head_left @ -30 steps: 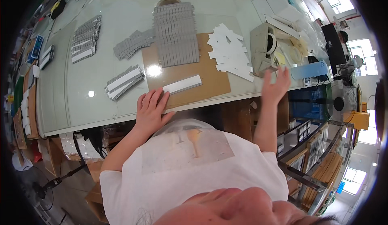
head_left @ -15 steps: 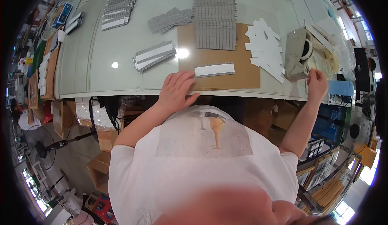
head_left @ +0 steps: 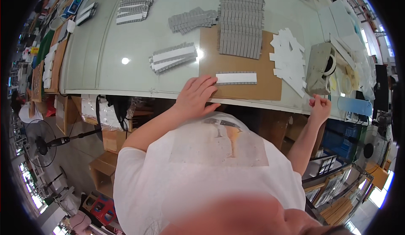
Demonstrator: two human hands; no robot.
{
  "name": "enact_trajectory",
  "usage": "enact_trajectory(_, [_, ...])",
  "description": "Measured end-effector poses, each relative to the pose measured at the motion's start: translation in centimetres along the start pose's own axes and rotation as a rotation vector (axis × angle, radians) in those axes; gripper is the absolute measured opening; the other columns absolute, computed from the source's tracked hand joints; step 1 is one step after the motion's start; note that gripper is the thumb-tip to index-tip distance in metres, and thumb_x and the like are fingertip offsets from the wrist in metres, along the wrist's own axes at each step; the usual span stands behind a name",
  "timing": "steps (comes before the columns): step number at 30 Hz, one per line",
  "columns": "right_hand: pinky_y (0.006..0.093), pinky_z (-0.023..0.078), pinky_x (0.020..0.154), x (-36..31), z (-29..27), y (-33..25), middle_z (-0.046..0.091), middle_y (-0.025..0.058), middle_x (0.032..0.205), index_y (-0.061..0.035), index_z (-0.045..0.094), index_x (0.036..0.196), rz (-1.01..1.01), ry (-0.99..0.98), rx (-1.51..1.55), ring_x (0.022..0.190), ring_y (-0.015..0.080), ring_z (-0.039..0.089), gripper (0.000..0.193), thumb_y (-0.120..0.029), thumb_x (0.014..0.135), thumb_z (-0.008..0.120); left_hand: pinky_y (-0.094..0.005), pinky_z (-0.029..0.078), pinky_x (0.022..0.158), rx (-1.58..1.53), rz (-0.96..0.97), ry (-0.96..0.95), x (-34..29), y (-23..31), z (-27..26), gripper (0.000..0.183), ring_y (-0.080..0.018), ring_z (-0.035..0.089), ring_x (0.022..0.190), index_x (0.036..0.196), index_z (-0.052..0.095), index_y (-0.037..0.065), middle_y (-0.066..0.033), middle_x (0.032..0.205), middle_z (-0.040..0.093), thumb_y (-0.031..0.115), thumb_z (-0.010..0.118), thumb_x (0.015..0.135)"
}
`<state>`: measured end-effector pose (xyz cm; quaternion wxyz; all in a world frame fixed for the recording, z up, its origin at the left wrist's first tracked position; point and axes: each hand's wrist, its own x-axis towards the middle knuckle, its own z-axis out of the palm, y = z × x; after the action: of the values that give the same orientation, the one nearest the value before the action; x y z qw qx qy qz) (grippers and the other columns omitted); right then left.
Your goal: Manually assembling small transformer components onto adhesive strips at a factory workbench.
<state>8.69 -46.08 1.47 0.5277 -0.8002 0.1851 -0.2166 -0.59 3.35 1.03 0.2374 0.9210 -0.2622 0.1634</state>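
We see the left hand [head_left: 195, 96] lying flat on the near edge of the table [head_left: 139, 78], fingers spread and apart, gripping nothing. Its fingertips press down on the near left corner of the brown cardboard sheet [head_left: 253, 89], and just beyond those fingertips lies the white strip with a grey toothed border [head_left: 236, 78], almost touching the index finger, though we cannot tell whether skin meets it.

Over on the other side, the right hand [head_left: 319, 108] hovers at the table's near edge with its fingers curled in and bunched together. Whether something thin is pinched between them, we cannot tell. Just above those fingers stands the grey tape dispenser [head_left: 319, 67], and to their left the loose pile of white cut pieces [head_left: 289, 62] spills over the cardboard's right edge.

Farther from the left fingers, up the cardboard, we have the big grey stack of toothed strips [head_left: 240, 24] in neat rows. To the left of the left fingertips, apart from them, sits a small bundle of grey and white strips [head_left: 173, 57] on the glassy tabletop, with another fan of grey pieces [head_left: 192, 20] beyond it and one more stack [head_left: 137, 2] far off at the top left.
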Motion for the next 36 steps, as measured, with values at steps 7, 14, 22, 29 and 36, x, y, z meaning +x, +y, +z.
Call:
enact_trajectory(7, [0.0249,0.048,0.054,-1.9,0.3,-4.8,0.075,0.0184,0.094,-0.0023,0.052,0.117,-0.05,0.024,0.362,0.058,0.0146,0.062,0.026,0.003,0.096,0.067,-0.0454,0.041,0.107,0.052,-0.048,-0.006,-0.4,0.1,-0.2,0.054,-0.0293,0.054,0.131,0.119,0.059,0.01,-0.0094,0.14,0.059,0.035,0.083,0.078])
enact_trajectory(14, [0.0218,0.046,0.056,-0.6,0.2,-5.3,0.075,0.0093,0.093,-0.0022,0.061,0.128,-0.039,0.031,0.26,0.06,0.0081,0.059,0.029,-0.003,0.1,0.064,-0.0471,0.041,0.106,0.063,0.003,0.011,0.1,0.3,0.2,0.055,-0.0319,0.054,0.129,0.12,0.059,0.008,-0.0107,0.138,0.059,0.032,0.084,0.076])
enact_trajectory(22, [0.0218,0.045,0.055,0.8,0.6,-3.8,0.075,0.0062,0.093,-0.0043,0.072,0.126,0.036,-0.027,0.15,0.06,0.0073,0.06,0.028,-0.005,0.099,0.064,-0.0472,0.041,0.105,0.069,-0.002,0.011,0.5,0.6,0.3,0.054,-0.032,0.055,0.128,0.118,0.061,0.007,-0.0103,0.137,0.06,0.032,0.084,0.077])
enact_trajectory(29, [0.0235,0.049,0.055,0.9,0.4,-5.0,0.074,0.0047,0.089,-0.0035,0.057,0.146,0.03,-0.077,-0.009,0.058,0.0065,0.057,0.047,-0.004,0.099,0.061,-0.047,0.041,0.105,0.086,0.002,0.006,0.3,0.5,0.2,0.053,-0.0315,0.055,0.127,0.117,0.061,0.007,-0.0102,0.138,0.06,0.033,0.083,0.077])
enact_trajectory(36, [0.0289,0.053,0.071,0.1,1.0,-4.6,0.071,0.0076,0.08,-0.0046,0.023,0.163,-0.173,0.093,-0.285,0.066,0.0135,0.062,0.08,-0.006,0.093,0.063,-0.0469,0.041,0.105,0.072,-0.004,0.004,0.0,0.7,0.0,0.053,-0.0321,0.054,0.128,0.118,0.06,0.008,-0.01,0.137,0.059,0.033,0.083,0.078])
